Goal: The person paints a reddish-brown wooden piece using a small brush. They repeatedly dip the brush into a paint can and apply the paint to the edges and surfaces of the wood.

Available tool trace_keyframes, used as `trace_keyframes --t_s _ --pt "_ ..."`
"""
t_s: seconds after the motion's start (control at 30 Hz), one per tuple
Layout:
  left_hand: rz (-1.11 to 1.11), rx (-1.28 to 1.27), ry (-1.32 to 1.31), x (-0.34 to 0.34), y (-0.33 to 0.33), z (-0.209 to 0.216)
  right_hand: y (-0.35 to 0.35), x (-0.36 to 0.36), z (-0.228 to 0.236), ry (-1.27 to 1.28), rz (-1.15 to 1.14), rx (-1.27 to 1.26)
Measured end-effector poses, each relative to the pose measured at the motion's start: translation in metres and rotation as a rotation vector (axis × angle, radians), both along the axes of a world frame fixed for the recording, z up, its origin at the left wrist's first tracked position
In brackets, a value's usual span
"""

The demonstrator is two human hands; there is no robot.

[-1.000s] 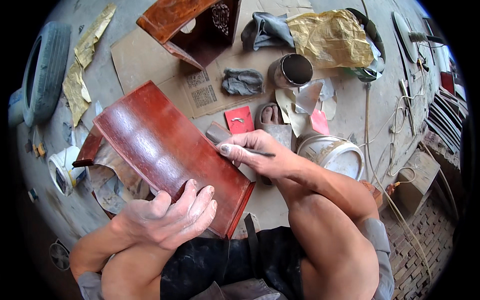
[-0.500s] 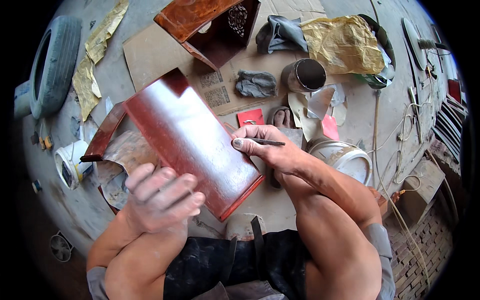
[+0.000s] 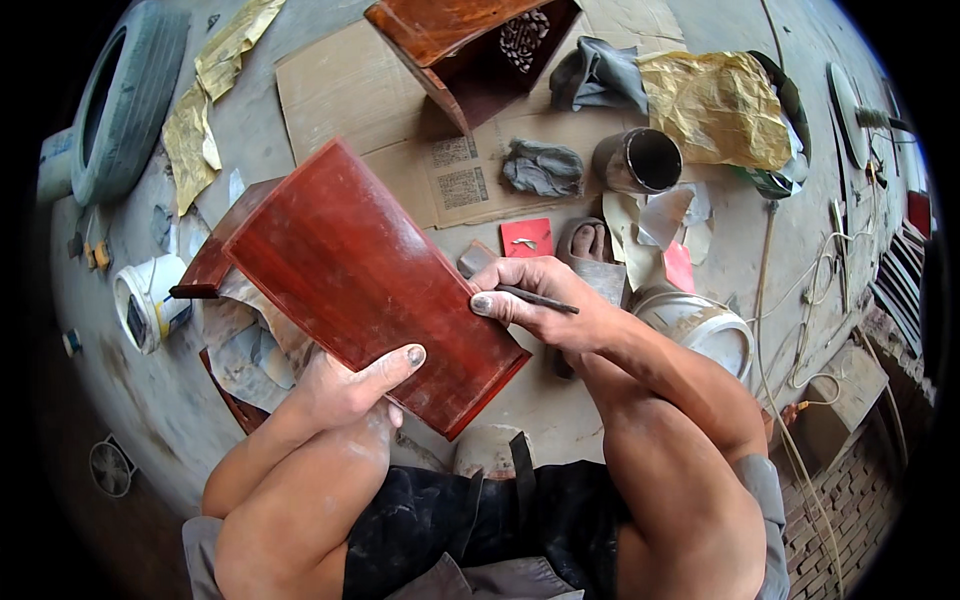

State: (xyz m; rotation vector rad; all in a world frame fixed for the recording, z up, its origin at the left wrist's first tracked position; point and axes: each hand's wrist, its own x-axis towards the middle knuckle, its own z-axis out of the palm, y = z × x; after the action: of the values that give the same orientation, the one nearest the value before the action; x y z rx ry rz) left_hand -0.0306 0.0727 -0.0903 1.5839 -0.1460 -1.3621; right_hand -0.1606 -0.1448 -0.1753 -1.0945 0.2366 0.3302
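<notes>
A reddish-brown lacquered wooden panel [image 3: 350, 270] with raised edges lies tilted across my lap, whitish dust smeared near its upper right edge. My left hand [image 3: 350, 390] grips its lower left edge, thumb on the face and fingers mostly underneath. At the right edge, my right hand [image 3: 530, 297] is closed on the panel and also holds a thin dark stick-like tool [image 3: 545, 300]. A flat greyish piece [image 3: 477, 259] shows just beyond those fingers; whether it belongs to the tool I cannot tell.
Ahead, a wooden box with carved openwork [image 3: 450, 50] stands on cardboard [image 3: 330, 100]. Around me are a grey rag [image 3: 543, 168], a dark-mouthed can [image 3: 625, 165], a lidded white bucket [image 3: 700, 330], crumpled yellow paper [image 3: 715, 110], a tire [image 3: 135, 100] and a curved wooden piece [image 3: 215, 250].
My left hand, raised and blurred above the panel's lower left edge before, now grips that edge. The panel has tilted so the bright glare is gone. My right hand keeps its hold.
</notes>
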Motion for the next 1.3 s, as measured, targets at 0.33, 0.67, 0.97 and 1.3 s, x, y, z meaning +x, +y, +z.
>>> trace_keyframes --t_s 0.33,0.67,0.97,1.3 --pt "-0.092 0.079 -0.355 0.010 0.021 0.002 -0.033 -0.043 0.025 0.082 -0.174 -0.339" --pt "0.045 0.076 -0.519 0.004 0.021 0.014 -0.031 -0.053 0.049 -0.058 -0.108 -0.528" --pt "-0.002 0.075 -0.534 0.001 0.021 0.011 -0.030 -0.035 0.055 -0.409 -0.075 -0.835" --pt "-0.057 0.075 -0.524 0.000 0.017 0.010 -0.027 -0.027 0.055 -0.483 -0.052 -0.875"
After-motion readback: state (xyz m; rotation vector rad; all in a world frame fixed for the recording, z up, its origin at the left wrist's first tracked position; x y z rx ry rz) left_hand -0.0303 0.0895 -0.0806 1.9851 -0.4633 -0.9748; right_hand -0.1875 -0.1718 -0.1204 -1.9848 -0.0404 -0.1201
